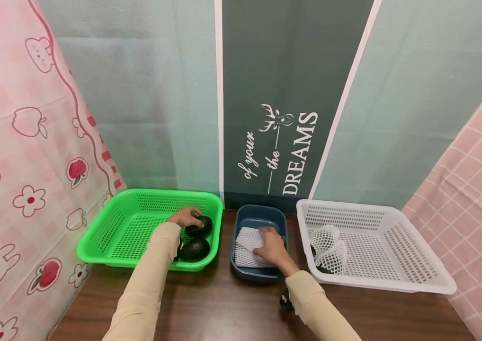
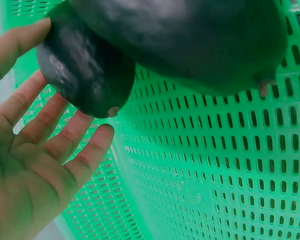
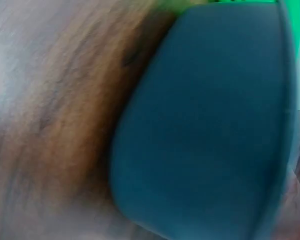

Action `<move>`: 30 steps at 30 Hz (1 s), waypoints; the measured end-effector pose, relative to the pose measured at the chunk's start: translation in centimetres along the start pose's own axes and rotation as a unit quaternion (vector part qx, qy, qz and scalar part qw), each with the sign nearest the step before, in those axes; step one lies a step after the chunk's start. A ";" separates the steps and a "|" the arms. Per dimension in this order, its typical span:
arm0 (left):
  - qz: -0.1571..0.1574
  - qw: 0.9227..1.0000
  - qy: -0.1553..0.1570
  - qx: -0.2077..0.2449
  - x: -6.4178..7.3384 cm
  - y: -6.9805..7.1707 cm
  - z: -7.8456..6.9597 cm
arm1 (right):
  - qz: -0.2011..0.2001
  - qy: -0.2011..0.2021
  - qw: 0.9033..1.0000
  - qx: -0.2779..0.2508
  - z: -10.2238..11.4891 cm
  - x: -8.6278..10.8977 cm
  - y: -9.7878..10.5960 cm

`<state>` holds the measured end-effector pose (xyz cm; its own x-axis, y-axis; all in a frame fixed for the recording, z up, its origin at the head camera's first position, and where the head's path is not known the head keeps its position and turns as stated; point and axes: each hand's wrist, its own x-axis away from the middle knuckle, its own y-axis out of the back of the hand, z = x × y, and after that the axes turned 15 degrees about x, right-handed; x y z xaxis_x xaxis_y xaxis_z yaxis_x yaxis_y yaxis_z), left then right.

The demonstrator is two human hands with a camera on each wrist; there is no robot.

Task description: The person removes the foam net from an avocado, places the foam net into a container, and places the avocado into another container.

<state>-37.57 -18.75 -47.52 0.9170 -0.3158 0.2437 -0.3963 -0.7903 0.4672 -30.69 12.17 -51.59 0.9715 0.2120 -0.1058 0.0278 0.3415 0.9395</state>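
In the head view my left hand (image 1: pixel 184 217) reaches into the right side of a green basket (image 1: pixel 109 259), over a dark, glossy avocado (image 1: pixel 201 228). A second avocado (image 1: pixel 195 249) lies just in front of it. The left wrist view has the thumb tip at the edge of the smaller-looking avocado (image 2: pixel 87 65), the other fingers spread along its side. My right hand (image 1: pixel 272 246) is down in a small blue bin (image 1: pixel 245 273), on white foam net sleeves (image 1: pixel 247 255), thumb and forefinger apart. Mostly the bin's outer wall (image 3: pixel 205 120) fills the right wrist view.
To the right stands a white basket (image 1: pixel 394 285) with two dark fruits in foam nets (image 1: pixel 334 255) at its left end. All three containers stand on a brown wooden table (image 1: pixel 207 308). Behind them hangs a green curtain (image 1: pixel 147 118); patterned pink cloths flank both sides.
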 end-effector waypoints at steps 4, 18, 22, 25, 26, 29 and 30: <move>-0.015 1.000 -0.021 -0.015 0.2 0.0 -0.2 | -0.011 0.014 1.000 -0.008 0.4 0.2 1.1; -0.034 0.999 -0.019 -0.016 1.0 -0.1 -1.3 | -0.028 0.043 0.996 -0.068 0.7 1.2 4.2; -0.028 0.999 -0.018 -0.018 0.8 0.0 -1.4 | -0.028 0.051 0.994 -0.095 0.4 1.3 4.7; -0.028 0.999 -0.022 -0.015 0.9 0.1 -1.7 | -0.031 0.061 0.992 -0.105 0.1 1.3 5.5; -0.029 0.999 -0.028 -0.015 1.0 0.2 -1.9 | -0.030 0.064 0.992 -0.108 0.0 1.3 5.8; -0.033 0.999 -0.040 -0.015 1.2 0.2 -2.7 | -0.022 0.070 0.990 -0.122 -0.2 1.4 7.0; -0.034 0.998 -0.047 -0.014 1.2 0.3 -3.0 | -0.019 0.071 0.989 -0.125 -0.4 1.4 7.4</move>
<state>-36.72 -17.76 -44.54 0.9413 -0.3110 0.1310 -0.3334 -0.7968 0.5039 -29.18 15.32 -44.94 0.9273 0.3161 -0.2006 -0.0138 0.5643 0.8255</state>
